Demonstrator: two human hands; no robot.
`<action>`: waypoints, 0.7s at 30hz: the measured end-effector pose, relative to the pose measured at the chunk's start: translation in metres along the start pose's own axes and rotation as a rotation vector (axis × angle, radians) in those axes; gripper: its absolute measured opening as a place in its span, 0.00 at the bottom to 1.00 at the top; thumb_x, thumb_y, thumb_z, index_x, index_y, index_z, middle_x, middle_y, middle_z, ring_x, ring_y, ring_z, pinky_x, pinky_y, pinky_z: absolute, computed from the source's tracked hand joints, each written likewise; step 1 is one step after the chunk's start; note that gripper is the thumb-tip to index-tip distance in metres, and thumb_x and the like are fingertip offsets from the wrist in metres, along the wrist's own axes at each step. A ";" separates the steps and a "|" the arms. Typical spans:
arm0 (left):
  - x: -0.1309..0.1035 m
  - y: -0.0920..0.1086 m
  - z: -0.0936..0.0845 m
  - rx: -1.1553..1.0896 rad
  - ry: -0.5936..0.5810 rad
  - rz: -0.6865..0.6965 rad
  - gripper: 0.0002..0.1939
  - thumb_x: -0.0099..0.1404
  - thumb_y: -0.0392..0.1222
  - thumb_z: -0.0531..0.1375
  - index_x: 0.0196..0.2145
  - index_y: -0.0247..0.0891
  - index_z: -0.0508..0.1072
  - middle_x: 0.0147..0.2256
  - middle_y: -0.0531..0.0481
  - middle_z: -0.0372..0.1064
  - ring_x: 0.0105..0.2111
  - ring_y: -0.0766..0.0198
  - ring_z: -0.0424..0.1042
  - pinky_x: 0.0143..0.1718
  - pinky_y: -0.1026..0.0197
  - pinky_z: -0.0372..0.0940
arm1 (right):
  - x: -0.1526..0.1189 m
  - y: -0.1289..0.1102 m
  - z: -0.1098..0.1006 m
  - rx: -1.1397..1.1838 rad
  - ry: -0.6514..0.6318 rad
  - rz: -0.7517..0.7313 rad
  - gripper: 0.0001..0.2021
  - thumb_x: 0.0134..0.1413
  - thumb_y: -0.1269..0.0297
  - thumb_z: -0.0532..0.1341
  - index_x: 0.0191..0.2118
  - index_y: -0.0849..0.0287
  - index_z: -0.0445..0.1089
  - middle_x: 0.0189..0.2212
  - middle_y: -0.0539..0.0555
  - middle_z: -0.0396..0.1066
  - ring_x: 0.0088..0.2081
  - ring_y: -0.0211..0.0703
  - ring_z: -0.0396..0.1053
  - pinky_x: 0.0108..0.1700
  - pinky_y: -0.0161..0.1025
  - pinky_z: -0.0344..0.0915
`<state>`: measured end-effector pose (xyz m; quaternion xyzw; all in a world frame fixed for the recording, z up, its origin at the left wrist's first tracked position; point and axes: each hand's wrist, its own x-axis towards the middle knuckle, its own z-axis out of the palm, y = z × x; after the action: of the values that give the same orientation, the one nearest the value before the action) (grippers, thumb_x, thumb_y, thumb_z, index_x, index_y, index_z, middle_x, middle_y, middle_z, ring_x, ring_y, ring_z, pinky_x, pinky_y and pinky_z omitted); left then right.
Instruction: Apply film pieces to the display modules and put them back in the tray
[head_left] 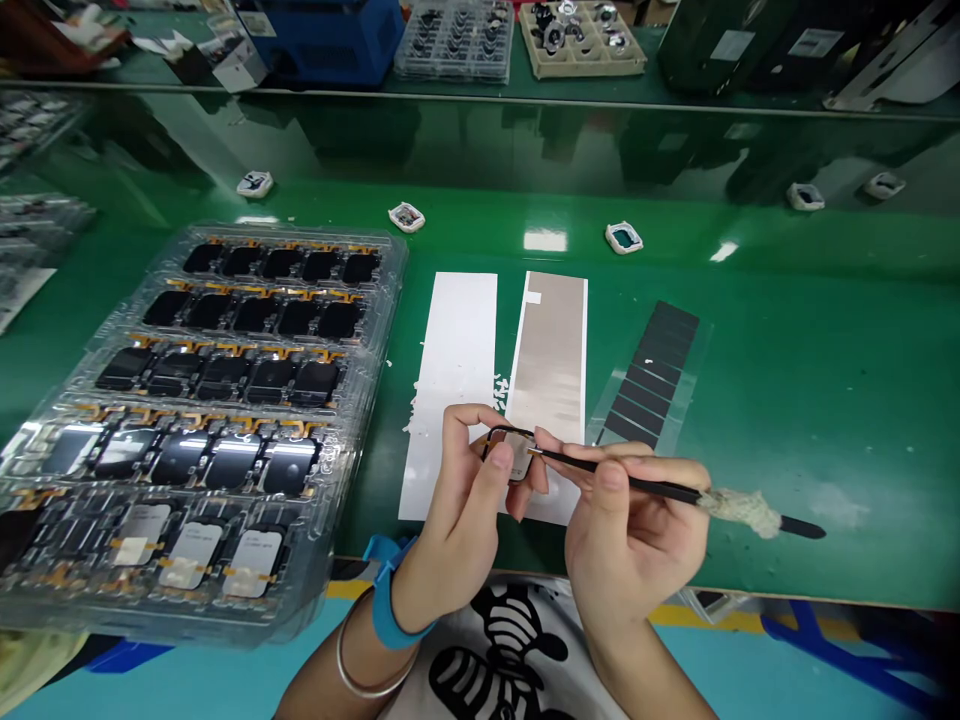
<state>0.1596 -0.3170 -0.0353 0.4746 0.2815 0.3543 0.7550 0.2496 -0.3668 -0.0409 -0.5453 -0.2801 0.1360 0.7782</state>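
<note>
The left hand [457,520] pinches a small display module [519,458] between thumb and fingers, pale back visible, above the tabletop [787,400]. The right hand [630,540] grips black tweezers [664,488], their tips at the module's edge; contact cannot be confirmed. Work on this unit appears in progress, not complete.

Clear tray [356,400], left of the hands: the upper four rows hold dark-faced units [283,263]; the nearest row includes three pale-backed units [255,560]. Whether either group is processed cannot be determined.

Dark strips [652,375] remain on their liner, and most of the beige sheet [555,350] appears unused. Judged from these supplies, considerable work is left.
</note>
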 end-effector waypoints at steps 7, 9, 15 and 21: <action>-0.001 -0.002 -0.001 0.010 -0.007 -0.030 0.07 0.77 0.50 0.50 0.45 0.46 0.59 0.29 0.57 0.68 0.26 0.69 0.61 0.28 0.67 0.61 | 0.001 0.001 -0.003 0.003 -0.034 0.036 0.04 0.65 0.70 0.59 0.38 0.54 0.63 0.31 0.49 0.72 0.37 0.45 0.80 0.36 0.47 0.82; -0.001 -0.003 -0.002 0.009 -0.003 -0.033 0.07 0.77 0.50 0.50 0.45 0.46 0.58 0.29 0.56 0.68 0.26 0.70 0.62 0.28 0.67 0.61 | 0.002 0.001 -0.004 0.028 -0.046 0.036 0.04 0.65 0.71 0.59 0.39 0.54 0.64 0.31 0.50 0.72 0.37 0.45 0.80 0.37 0.47 0.82; 0.000 -0.003 -0.002 0.021 -0.013 -0.026 0.06 0.78 0.48 0.49 0.45 0.45 0.58 0.29 0.57 0.67 0.25 0.71 0.60 0.28 0.68 0.61 | 0.003 0.002 -0.005 0.053 -0.065 0.012 0.05 0.64 0.73 0.59 0.39 0.55 0.65 0.31 0.49 0.73 0.37 0.45 0.80 0.37 0.47 0.82; 0.000 -0.003 -0.002 0.050 -0.031 0.020 0.04 0.78 0.46 0.48 0.45 0.45 0.58 0.29 0.58 0.67 0.25 0.72 0.60 0.29 0.70 0.61 | 0.004 0.003 -0.003 0.079 -0.046 -0.018 0.06 0.62 0.76 0.60 0.39 0.58 0.67 0.31 0.49 0.73 0.36 0.44 0.80 0.36 0.44 0.82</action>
<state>0.1590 -0.3168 -0.0390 0.5017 0.2735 0.3473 0.7436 0.2554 -0.3658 -0.0435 -0.5086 -0.2972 0.1523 0.7936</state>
